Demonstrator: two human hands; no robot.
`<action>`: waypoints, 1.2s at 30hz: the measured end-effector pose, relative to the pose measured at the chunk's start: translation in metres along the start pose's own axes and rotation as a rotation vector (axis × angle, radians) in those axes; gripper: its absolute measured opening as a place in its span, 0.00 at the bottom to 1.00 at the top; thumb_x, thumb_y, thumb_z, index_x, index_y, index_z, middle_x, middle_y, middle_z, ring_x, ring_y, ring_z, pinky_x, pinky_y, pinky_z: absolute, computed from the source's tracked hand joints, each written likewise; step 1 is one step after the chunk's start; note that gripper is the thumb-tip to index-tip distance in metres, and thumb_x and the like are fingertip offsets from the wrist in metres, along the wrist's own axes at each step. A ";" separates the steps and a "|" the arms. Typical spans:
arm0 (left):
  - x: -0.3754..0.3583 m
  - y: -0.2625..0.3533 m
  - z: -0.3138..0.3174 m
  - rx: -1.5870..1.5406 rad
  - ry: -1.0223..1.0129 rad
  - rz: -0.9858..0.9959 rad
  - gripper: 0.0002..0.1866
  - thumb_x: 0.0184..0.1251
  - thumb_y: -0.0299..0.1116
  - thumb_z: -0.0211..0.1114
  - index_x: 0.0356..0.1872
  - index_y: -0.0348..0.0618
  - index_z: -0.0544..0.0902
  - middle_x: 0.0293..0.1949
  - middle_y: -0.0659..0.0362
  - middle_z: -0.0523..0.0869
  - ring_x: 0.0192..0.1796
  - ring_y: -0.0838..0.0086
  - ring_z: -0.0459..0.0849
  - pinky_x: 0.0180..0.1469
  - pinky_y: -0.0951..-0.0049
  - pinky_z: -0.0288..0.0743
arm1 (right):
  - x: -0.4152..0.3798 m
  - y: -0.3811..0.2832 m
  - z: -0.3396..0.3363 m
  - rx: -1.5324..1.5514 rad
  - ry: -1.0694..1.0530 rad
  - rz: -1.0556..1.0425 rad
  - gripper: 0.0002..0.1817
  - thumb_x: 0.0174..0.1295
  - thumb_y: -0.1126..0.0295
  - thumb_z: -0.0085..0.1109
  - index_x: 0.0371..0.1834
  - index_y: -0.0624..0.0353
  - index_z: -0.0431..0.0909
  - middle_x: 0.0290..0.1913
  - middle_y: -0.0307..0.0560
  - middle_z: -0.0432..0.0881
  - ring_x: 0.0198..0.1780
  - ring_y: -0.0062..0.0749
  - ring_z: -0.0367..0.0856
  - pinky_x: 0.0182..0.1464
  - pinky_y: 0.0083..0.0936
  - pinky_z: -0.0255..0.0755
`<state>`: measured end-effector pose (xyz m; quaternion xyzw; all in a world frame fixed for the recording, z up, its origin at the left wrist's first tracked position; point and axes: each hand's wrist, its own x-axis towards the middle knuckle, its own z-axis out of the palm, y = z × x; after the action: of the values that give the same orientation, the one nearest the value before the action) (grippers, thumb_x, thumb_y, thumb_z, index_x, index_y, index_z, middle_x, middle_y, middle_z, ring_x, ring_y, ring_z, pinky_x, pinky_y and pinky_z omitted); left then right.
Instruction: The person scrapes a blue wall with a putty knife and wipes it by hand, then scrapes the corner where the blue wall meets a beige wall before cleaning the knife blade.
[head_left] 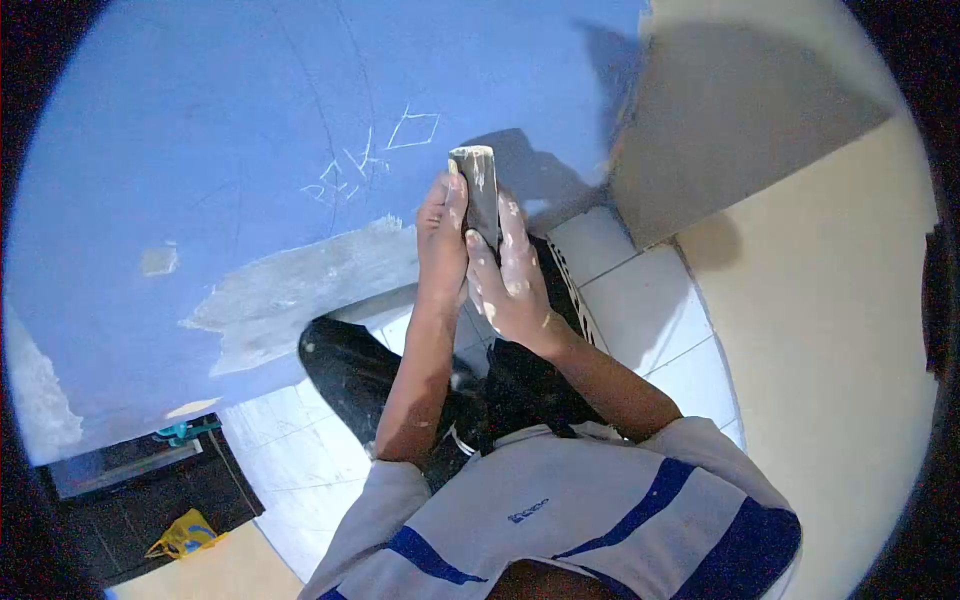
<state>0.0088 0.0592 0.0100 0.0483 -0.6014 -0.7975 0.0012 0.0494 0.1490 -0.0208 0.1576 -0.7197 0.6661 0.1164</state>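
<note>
Between my two hands a grey block-like tool (481,190) stands upright, with whitish material along its top edge. My left hand (442,235) holds its left side, thumb up along its face. On the other side my right hand (512,285) presses its fingers against the tool's right and lower part. Pale smears mark the fingers of both hands. Beyond them rises a blue wall (200,120) with a rough grey-white patch (310,290) low down and scratched white marks (340,170).
A cream wall (820,300) stands on the right, meeting the blue wall at a corner. White floor tiles (640,300) lie below, around my bent legs (350,370). At the lower left are a dark cabinet-like object (110,530) and a yellow bag (188,535).
</note>
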 end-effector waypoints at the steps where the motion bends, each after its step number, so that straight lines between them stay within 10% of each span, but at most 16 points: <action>1: 0.001 0.005 0.003 -0.014 0.008 -0.015 0.14 0.74 0.43 0.54 0.43 0.44 0.80 0.33 0.68 0.80 0.34 0.87 0.74 0.36 0.83 0.70 | 0.003 0.005 0.007 0.002 0.072 -0.016 0.28 0.69 0.70 0.46 0.67 0.74 0.51 0.55 0.68 0.69 0.53 0.48 0.73 0.56 0.37 0.67; 8: 0.000 0.023 -0.002 -0.021 -0.026 -0.021 0.13 0.74 0.42 0.54 0.42 0.45 0.80 0.31 0.65 0.83 0.29 0.84 0.80 0.31 0.81 0.74 | 0.018 -0.018 0.015 0.178 0.099 0.041 0.29 0.69 0.69 0.45 0.66 0.78 0.50 0.54 0.81 0.70 0.53 0.70 0.74 0.55 0.49 0.67; 36: 0.010 0.048 -0.025 0.127 -0.229 -0.079 0.13 0.73 0.40 0.56 0.43 0.41 0.81 0.31 0.64 0.83 0.29 0.84 0.79 0.31 0.81 0.73 | 0.021 -0.031 0.064 0.071 0.435 0.103 0.29 0.69 0.68 0.46 0.67 0.77 0.53 0.51 0.77 0.74 0.51 0.66 0.77 0.52 0.45 0.70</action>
<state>-0.0021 0.0210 0.0483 -0.0193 -0.6446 -0.7575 -0.1018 0.0445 0.0816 0.0106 -0.0228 -0.6609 0.7142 0.2292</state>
